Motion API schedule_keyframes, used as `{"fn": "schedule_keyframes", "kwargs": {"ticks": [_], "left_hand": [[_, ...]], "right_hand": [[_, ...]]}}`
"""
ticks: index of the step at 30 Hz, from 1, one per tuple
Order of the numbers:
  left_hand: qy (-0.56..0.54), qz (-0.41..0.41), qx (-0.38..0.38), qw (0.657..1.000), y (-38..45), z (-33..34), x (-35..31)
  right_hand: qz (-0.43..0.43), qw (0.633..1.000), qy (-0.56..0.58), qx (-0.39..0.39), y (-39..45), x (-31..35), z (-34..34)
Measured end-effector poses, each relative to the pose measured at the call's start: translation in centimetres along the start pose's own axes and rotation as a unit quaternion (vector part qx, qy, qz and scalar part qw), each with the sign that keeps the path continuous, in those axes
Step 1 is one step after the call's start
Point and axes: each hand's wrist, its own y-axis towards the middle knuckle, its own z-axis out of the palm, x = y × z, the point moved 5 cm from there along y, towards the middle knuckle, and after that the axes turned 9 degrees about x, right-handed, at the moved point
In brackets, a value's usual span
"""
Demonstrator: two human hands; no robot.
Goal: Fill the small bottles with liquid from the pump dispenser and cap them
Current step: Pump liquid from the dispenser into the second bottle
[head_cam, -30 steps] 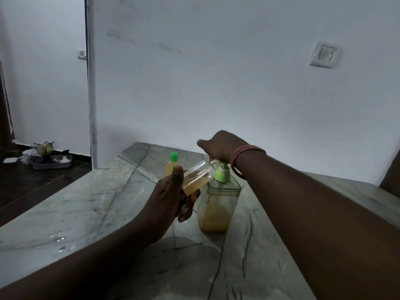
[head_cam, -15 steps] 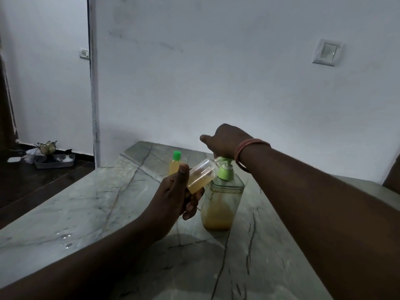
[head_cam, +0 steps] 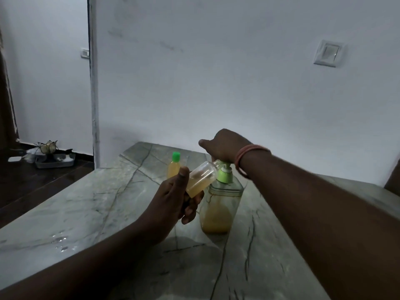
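1. The left hand (head_cam: 173,200) is nearest, raised over the table (head_cam: 86,213). Its thumb and curled fingers grip the base end of a small bottle (head_cam: 200,178), uncapped and tilted, with the open neck pointing up and to the right toward the pump.
2. Yellow liquid sits in the lower part of that bottle, the end held in the hand; the upper part is clear.
3. The dispenser (head_cam: 220,204) stands upright on the table just right of the left hand, its clear body partly filled with yellow liquid and its pump collar green.
4. The bottle's neck meets the pump spout under the right hand (the exact contact is hidden).
5. The right hand (head_cam: 225,146) rests on top of the pump head, fingers curled down over it and the thumb sticking out to the left. A band (head_cam: 249,156) circles the wrist.
6. Behind the left hand stands a second small bottle (head_cam: 173,167), upright, full of yellow liquid and closed with a green cap, apart from both hands.
7. A few drops of water (head_cam: 60,241) lie on the table to the left.
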Motion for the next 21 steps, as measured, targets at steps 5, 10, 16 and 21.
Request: {"fn": "schedule_keyframes", "kwargs": {"ticks": [5,10,16,21], "left_hand": [[0.018,0.002,-0.01,1.0,0.1,-0.3,0.2],[0.023,0.004,-0.015,1.0,-0.2,-0.4,-0.1],[0.027,0.009,-0.011,1.0,0.0,-0.1,-0.3],[0.019,0.004,-0.015,1.0,0.1,-0.2,0.1]], "right_hand": [[0.014,0.997,0.076,0.006,0.0,-1.0,1.2],[0.023,0.999,0.021,0.028,0.2,-0.5,1.1],[0.006,0.999,0.023,0.027,-0.5,0.1,0.3],[0.02,0.998,0.038,0.043,-0.1,-0.6,1.4]]}}
